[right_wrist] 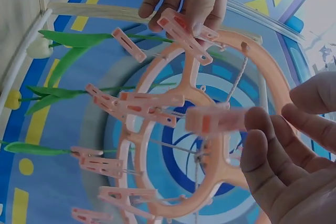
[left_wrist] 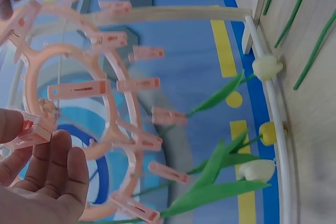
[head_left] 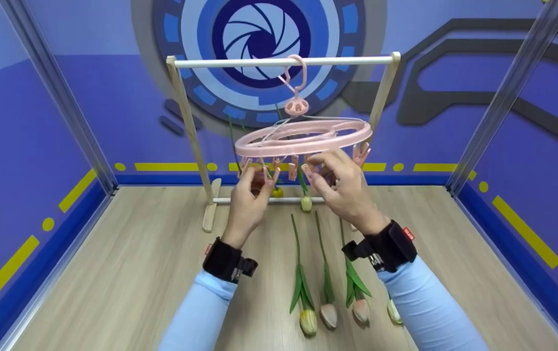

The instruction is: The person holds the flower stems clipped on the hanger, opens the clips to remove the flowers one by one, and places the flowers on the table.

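A pink round clip hanger point(head_left: 303, 144) hangs by its hook from the white bar of a wooden stand. My left hand point(head_left: 248, 204) pinches one of its pink clothespins point(left_wrist: 34, 129) between thumb and finger at the ring's left front. At the right front, my right hand point(head_left: 347, 187) pinches another clothespin point(right_wrist: 218, 121), slightly blurred in the right wrist view. Tulips hang head down from clips at the ring's far side: a cream tulip point(left_wrist: 268, 68), a yellow tulip point(left_wrist: 268, 133) and a white tulip point(left_wrist: 257, 170). No flower shows in either pinched clothespin.
On the wooden tabletop point(head_left: 137, 273) lie several tulips, among them a yellow tulip point(head_left: 308, 321), a pink tulip point(head_left: 360, 310) and a white tulip point(head_left: 394, 312) partly behind my right sleeve. The stand's wooden post point(head_left: 188, 126) rises left of the ring.
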Motion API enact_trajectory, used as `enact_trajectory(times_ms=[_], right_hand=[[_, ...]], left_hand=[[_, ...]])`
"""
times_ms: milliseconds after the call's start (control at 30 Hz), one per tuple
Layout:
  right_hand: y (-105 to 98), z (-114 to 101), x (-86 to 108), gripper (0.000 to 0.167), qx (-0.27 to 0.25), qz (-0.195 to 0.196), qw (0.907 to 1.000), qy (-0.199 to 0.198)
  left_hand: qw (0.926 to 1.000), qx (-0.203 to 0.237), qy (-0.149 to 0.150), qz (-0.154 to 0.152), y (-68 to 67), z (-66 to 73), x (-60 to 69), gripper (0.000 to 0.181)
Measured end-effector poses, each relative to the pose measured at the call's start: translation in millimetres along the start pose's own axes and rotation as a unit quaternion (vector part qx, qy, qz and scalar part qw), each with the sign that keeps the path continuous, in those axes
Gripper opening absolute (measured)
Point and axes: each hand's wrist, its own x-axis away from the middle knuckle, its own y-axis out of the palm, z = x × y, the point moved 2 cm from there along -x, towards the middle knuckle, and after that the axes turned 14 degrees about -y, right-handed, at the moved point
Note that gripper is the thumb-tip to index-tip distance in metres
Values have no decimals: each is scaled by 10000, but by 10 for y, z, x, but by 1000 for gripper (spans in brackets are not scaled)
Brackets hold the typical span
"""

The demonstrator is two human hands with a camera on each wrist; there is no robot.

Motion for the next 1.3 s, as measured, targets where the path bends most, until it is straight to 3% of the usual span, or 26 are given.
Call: enact_trajectory(times_ms=[233,433,633,800,900,1000,1133,1300], right_hand=[[-39,-41,-90,25,475,530,9973,-154],[-71,-29,-148,31,998,432,9939,-166],[-101,62,-116,29,970,350,9945,182],[-127,169,-71,22,662,595,9949,470],[-133,234,-38,19,540,655,9954,444],[-136,283,-10,17,420,644,9962,413],[-147,340,23,16,296,663,9964,439],[-180,413,72,16,129,832,9947,587]], left_hand=[[9978,-250,614,-89,172,169,137,22],[9923,-544,1112,-51,331,319,241,25],[9916,-694,1070,-197,472,412,309,31],[9919,-792,869,-483,542,421,359,34],[9924,-733,761,-639,550,376,393,36],[9937,-641,690,-602,523,309,440,36],[9965,-555,594,-206,437,154,490,31],[9964,-515,198,647,328,-178,433,22]])
